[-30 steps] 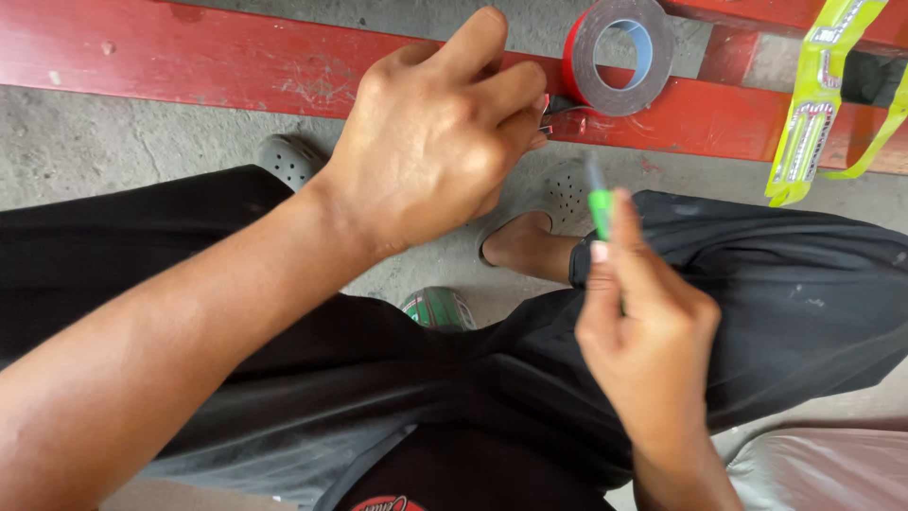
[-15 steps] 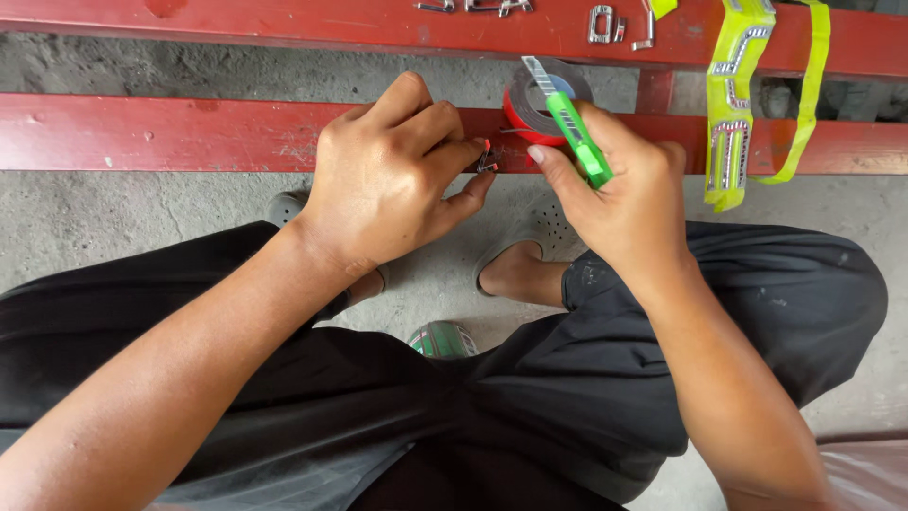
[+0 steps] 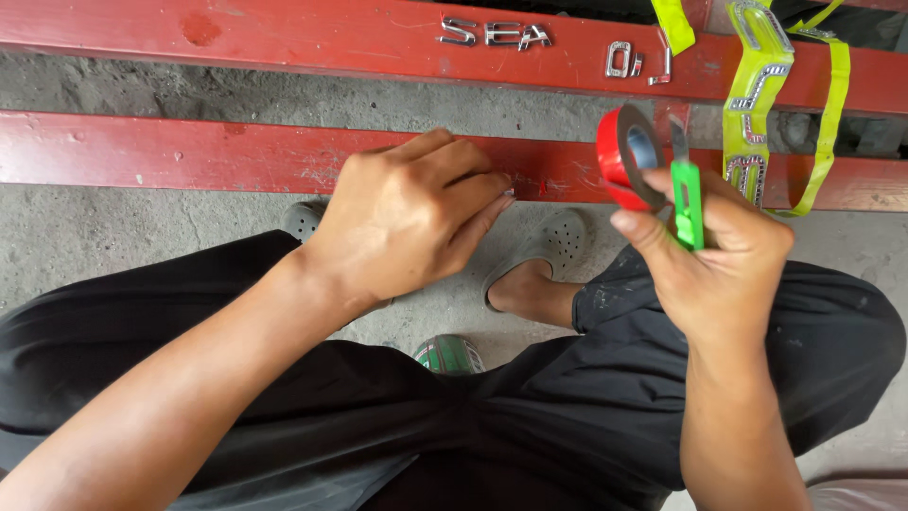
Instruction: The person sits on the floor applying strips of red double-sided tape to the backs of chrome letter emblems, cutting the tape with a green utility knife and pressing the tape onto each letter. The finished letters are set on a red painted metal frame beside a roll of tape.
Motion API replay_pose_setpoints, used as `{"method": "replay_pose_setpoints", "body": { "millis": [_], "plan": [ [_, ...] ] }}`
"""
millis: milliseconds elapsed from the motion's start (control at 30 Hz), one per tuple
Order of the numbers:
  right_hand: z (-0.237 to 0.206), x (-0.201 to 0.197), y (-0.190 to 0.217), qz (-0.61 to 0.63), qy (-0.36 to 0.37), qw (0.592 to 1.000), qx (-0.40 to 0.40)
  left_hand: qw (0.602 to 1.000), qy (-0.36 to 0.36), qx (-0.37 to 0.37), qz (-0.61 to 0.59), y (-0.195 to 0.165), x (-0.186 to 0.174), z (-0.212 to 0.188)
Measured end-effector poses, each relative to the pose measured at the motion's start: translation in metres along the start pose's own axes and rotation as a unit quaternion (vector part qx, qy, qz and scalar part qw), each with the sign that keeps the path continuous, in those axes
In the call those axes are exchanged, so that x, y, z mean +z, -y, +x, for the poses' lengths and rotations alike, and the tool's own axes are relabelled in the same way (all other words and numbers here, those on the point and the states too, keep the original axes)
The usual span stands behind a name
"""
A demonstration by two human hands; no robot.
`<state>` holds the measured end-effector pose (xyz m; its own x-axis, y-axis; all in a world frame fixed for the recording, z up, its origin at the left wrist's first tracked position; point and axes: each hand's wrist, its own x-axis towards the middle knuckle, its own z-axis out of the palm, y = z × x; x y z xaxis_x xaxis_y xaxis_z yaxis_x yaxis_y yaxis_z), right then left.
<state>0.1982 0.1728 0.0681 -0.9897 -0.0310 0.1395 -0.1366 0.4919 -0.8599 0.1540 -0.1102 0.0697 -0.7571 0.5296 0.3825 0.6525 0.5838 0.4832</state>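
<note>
Gripping green cutter + red tape roll, right hand; left hand curled, fingertips on red beam.

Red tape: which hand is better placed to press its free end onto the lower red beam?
Left. The left hand has fingertips on the lower red beam; the right hand is full, holding the red tape roll and green cutter.

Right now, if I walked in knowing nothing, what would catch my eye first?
Probably the right hand at the right, holding a red tape roll and a green utility knife together. At the centre, the left hand presses its fingertips against the near red beam. Up right, yellow-green strips hang beside small silver letters on the far beam.
</note>
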Motion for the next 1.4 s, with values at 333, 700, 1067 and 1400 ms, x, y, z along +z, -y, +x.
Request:
{"method": "replay_pose_setpoints", "body": {
  "millis": [333,700,1067,1400],
  "plan": [
    [-0.034,0.014,0.027,0.021,0.068,0.997,0.034,0.989,0.137,-0.051,0.016,0.033,-0.006,0.016],
    [-0.057,0.044,-0.018,0.255,0.145,0.93,0.22,0.989,0.063,0.019,-0.136,0.051,0.001,0.02],
    [-0.055,0.061,-0.019,0.246,0.136,0.941,0.19,0.97,0.109,-0.111,-0.187,0.006,-0.015,0.008],
    [-0.03,0.075,0.005,0.154,0.159,0.969,0.108,0.942,0.093,-0.164,-0.278,0.019,-0.008,-0.003]
  ]
}}
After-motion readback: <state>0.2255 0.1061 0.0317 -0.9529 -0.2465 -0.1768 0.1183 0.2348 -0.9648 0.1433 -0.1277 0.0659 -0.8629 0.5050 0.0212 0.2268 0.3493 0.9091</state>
